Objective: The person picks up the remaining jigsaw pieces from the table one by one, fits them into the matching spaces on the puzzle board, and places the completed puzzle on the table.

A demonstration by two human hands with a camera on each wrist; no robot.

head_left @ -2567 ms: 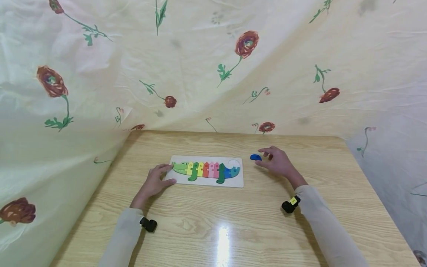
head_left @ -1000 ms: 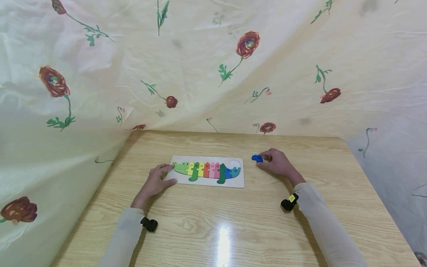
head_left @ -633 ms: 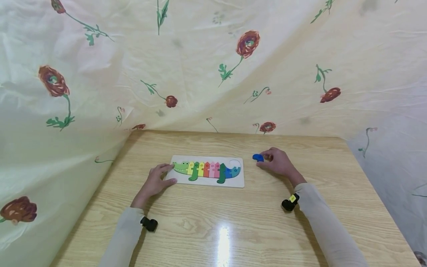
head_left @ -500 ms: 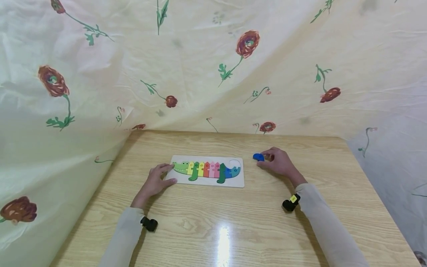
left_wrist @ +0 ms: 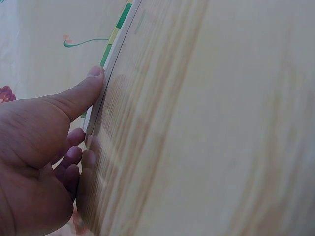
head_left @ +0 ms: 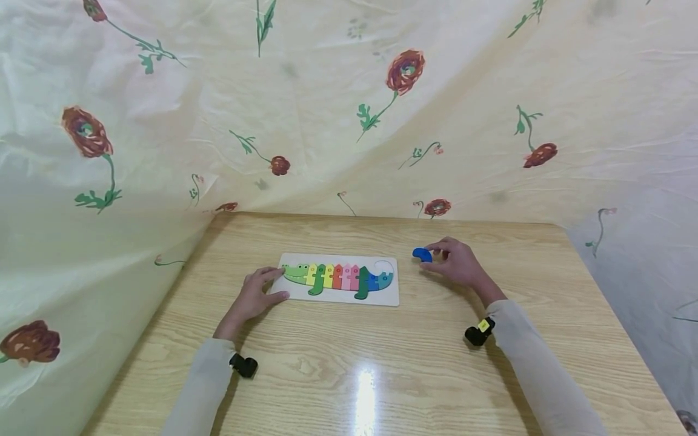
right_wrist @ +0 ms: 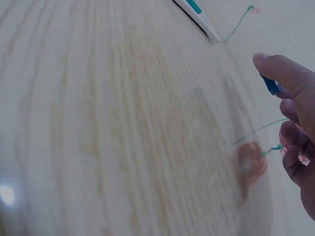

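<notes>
A white puzzle board lies on the table in the head view, filled with a crocodile of coloured pieces. A pale curled recess shows at its tail end. My left hand holds the board's left end, thumb on the near edge and fingers at the far corner; the left wrist view shows the thumb against the board's edge. To the right of the board, my right hand pinches a blue curved puzzle piece between thumb and fingers. In the right wrist view the thumb mostly hides this piece.
The wooden table carries a bright light reflection near its front. A flowered cloth hangs behind the table and down both sides. Black wrist cameras sit on both wrists.
My right hand has closed its fingers on the blue puzzle piece, which lay by its spread fingertips before. The piece has since turned and shifted slightly. My left hand and the board stay put.
</notes>
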